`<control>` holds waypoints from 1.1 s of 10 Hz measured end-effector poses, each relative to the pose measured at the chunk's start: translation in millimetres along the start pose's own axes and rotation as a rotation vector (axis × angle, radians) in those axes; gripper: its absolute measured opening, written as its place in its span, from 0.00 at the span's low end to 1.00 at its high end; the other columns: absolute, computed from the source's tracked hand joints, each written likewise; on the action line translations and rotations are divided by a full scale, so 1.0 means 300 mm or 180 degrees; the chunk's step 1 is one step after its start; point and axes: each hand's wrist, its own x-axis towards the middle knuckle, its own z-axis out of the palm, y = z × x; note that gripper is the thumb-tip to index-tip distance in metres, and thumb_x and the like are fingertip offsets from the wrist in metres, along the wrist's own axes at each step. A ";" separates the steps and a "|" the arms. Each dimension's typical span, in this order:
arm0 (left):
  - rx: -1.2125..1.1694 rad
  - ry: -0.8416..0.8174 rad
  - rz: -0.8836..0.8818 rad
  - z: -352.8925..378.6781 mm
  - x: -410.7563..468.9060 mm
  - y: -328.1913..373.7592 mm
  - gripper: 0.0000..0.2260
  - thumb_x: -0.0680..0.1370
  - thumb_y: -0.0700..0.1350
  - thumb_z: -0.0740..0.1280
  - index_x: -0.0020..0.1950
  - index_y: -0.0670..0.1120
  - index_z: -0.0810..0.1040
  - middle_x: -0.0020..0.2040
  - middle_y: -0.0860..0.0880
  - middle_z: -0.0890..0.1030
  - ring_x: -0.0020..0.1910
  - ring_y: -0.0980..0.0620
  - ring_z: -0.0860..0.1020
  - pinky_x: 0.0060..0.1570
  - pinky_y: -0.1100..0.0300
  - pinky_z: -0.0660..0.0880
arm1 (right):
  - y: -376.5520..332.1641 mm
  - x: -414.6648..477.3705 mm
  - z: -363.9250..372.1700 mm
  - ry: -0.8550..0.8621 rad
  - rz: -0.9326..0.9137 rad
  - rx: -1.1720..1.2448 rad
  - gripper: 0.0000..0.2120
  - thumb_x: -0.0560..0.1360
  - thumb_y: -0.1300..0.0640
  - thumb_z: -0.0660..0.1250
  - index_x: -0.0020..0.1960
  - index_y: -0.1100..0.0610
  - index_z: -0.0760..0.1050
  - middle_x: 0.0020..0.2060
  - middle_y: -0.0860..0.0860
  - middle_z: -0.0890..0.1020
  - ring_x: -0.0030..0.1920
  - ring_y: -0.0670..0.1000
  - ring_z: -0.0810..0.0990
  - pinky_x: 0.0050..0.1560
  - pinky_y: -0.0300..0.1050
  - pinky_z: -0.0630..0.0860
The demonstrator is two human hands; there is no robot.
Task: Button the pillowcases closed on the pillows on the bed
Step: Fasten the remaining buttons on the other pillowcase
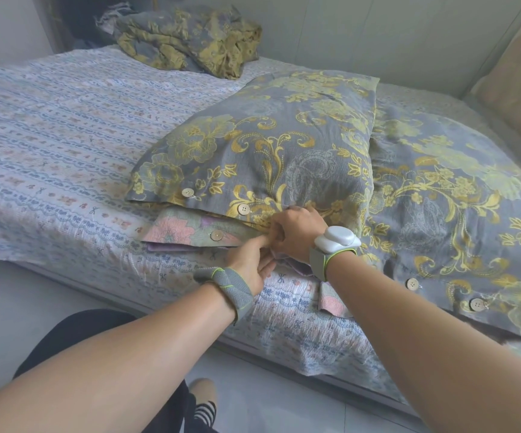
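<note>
Buttoning step underway at frame centre: pillowcase [268,145] hem is pinched by left hand [250,263] and gripped by curled right hand [296,231]. Next, button likely must be pushed through its hole.

grey-gold pillow [268,145] | atop pink floral pillowcase [184,232] | bed [65,135] near edge | buttoned ends forward

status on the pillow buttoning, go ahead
Left hand and right hand both pinching the pastel pillowcase hem. One button showing on it; work spot hidden by fingers. Grey pillow lies on top, overhanging the hem.
</note>
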 end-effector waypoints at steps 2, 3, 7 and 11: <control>0.0093 0.0145 0.0080 0.000 0.013 0.004 0.13 0.80 0.34 0.60 0.65 0.35 0.73 0.63 0.38 0.77 0.64 0.42 0.76 0.64 0.53 0.72 | 0.009 0.003 -0.012 -0.0144 0.0151 0.0341 0.04 0.70 0.50 0.72 0.42 0.50 0.79 0.38 0.45 0.79 0.43 0.50 0.77 0.53 0.45 0.71; 0.0192 0.0218 -0.0098 0.007 0.027 0.006 0.06 0.81 0.35 0.59 0.48 0.36 0.75 0.65 0.35 0.76 0.69 0.41 0.71 0.70 0.53 0.67 | 0.005 0.014 -0.037 -0.0314 0.0295 0.0618 0.04 0.71 0.52 0.73 0.44 0.50 0.80 0.41 0.47 0.81 0.47 0.52 0.81 0.52 0.48 0.78; 0.0929 0.0281 0.0296 -0.070 0.089 -0.010 0.09 0.73 0.37 0.71 0.36 0.43 0.73 0.38 0.43 0.79 0.43 0.47 0.77 0.58 0.51 0.76 | -0.034 0.032 -0.065 -0.0520 0.0547 0.0551 0.06 0.73 0.58 0.69 0.48 0.51 0.83 0.48 0.50 0.84 0.50 0.53 0.83 0.53 0.51 0.81; -0.0077 0.0993 0.0585 -0.109 0.026 0.055 0.10 0.75 0.50 0.70 0.48 0.44 0.77 0.44 0.46 0.78 0.41 0.48 0.78 0.48 0.54 0.80 | -0.068 0.007 -0.008 0.0013 0.0184 -0.0065 0.06 0.75 0.54 0.63 0.43 0.50 0.78 0.43 0.51 0.83 0.45 0.56 0.80 0.60 0.52 0.72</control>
